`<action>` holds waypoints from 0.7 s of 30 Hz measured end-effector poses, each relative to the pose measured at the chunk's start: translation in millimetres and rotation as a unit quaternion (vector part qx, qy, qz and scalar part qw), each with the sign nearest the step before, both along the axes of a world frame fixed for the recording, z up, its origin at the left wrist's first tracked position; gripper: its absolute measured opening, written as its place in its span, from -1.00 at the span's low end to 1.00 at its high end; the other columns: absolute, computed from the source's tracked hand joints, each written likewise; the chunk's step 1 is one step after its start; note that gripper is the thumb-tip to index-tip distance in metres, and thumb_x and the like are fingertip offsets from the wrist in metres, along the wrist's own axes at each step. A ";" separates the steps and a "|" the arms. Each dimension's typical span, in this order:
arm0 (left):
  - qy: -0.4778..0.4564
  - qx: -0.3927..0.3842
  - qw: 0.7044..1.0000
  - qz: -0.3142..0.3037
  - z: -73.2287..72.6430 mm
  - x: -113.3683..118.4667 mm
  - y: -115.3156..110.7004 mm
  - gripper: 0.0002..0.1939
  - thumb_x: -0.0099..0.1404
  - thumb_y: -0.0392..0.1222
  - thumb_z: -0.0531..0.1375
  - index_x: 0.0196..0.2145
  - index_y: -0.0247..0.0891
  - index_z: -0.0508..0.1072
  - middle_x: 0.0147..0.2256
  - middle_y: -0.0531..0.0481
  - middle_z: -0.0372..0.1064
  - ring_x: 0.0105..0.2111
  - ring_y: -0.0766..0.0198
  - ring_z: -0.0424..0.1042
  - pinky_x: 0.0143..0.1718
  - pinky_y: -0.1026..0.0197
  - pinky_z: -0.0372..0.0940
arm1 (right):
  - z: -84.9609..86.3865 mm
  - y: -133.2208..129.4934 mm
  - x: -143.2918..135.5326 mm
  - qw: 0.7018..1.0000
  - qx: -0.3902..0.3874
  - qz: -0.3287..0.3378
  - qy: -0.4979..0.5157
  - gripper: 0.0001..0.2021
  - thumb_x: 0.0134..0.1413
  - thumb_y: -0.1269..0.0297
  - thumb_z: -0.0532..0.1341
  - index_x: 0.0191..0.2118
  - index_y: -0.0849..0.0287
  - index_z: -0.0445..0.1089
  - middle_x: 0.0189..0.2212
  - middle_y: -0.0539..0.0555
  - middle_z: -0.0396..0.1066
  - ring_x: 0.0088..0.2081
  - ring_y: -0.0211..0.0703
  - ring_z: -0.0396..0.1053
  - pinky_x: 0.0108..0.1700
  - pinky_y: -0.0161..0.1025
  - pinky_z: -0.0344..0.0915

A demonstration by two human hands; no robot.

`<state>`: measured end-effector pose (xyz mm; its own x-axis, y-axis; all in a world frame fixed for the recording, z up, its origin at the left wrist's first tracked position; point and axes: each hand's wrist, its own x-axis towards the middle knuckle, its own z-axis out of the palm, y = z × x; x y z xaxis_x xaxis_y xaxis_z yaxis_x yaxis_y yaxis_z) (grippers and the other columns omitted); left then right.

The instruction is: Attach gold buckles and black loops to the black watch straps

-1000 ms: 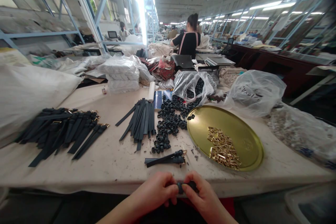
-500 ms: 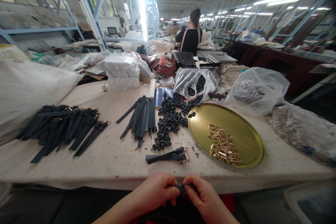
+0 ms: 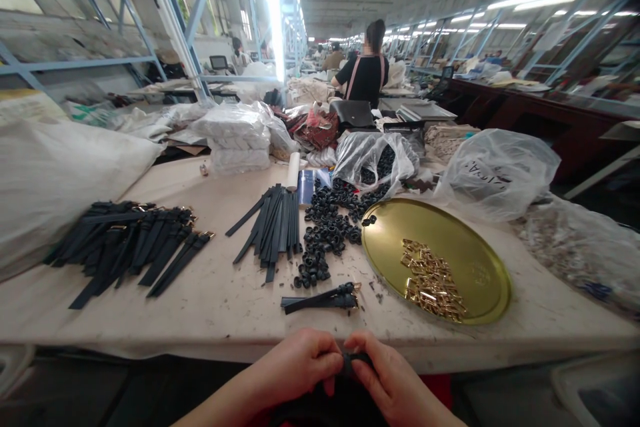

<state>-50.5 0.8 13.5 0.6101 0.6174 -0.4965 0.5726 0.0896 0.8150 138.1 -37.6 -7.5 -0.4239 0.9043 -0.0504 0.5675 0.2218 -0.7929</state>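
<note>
My left hand (image 3: 311,359) and my right hand (image 3: 379,367) meet at the table's front edge, fingers pinched together. Between them is a dark strap (image 3: 349,364), mostly covered by the fingers and blurred into the dark lap behind. Just beyond the hands lie a few dark straps (image 3: 317,299) with gold buckles at their right ends. Behind these, small dark strap loops (image 3: 317,260) are heaped beside a fan of plain dark straps (image 3: 273,227). Gold buckles (image 3: 435,287) are piled on a round gold tray (image 3: 483,247) to the right.
Buckled straps (image 3: 135,240) form a pile at the left, beside a large white sack (image 3: 65,167). Clear plastic bags (image 3: 495,170) and wrapped bundles (image 3: 237,140) line the table's back. A person (image 3: 367,73) in a dark top is farther off, back turned.
My right fingers have shifted slightly on the strap, with the index finger raised a little. The whole view has moved slightly; the table items lie as before.
</note>
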 end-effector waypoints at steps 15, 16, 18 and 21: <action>0.036 0.123 0.992 -0.007 -9.1 7.9 3.8 -0.73 0.18 -0.16 -0.02 -0.51 -0.28 0.41 -0.59 0.09 0.34 -0.56 0.38 0.28 -0.58 0.40 0.02 | -34.9 7.8 -10.9 0.974 0.213 -0.056 -0.047 -0.82 0.15 0.37 -0.11 -0.16 0.12 0.14 -0.49 0.03 0.45 -0.47 -0.16 0.44 -0.47 -0.30 0.31; 0.052 0.142 0.988 -0.016 -9.7 9.8 6.7 -0.72 0.18 -0.15 -0.02 -0.51 -0.28 0.42 -0.58 0.07 0.36 -0.56 0.37 0.29 -0.58 0.39 0.02 | -36.8 9.3 -11.7 0.977 0.200 -0.063 -0.037 -0.82 0.15 0.36 -0.11 -0.16 0.11 0.14 -0.49 0.03 0.45 -0.47 -0.17 0.44 -0.46 -0.30 0.32; 0.090 0.191 0.977 -0.037 -8.8 12.9 14.8 -0.72 0.19 -0.14 -0.02 -0.49 -0.27 0.43 -0.54 0.03 0.39 -0.52 0.32 0.31 -0.56 0.37 0.03 | -39.5 14.7 -12.9 0.982 0.167 -0.089 -0.013 -0.82 0.17 0.32 -0.12 -0.18 0.11 0.17 -0.48 0.02 0.45 -0.45 -0.18 0.44 -0.44 -0.31 0.33; 0.110 0.271 0.955 -0.041 -3.5 13.4 30.1 -0.75 0.17 -0.12 0.03 -0.42 -0.26 0.45 -0.42 -0.02 0.42 -0.41 0.25 0.34 -0.46 0.34 0.10 | -37.6 28.8 -14.3 0.980 0.128 -0.154 0.008 -0.79 0.19 0.22 -0.13 -0.20 0.13 0.19 -0.45 0.05 0.45 -0.42 -0.17 0.44 -0.42 -0.30 0.34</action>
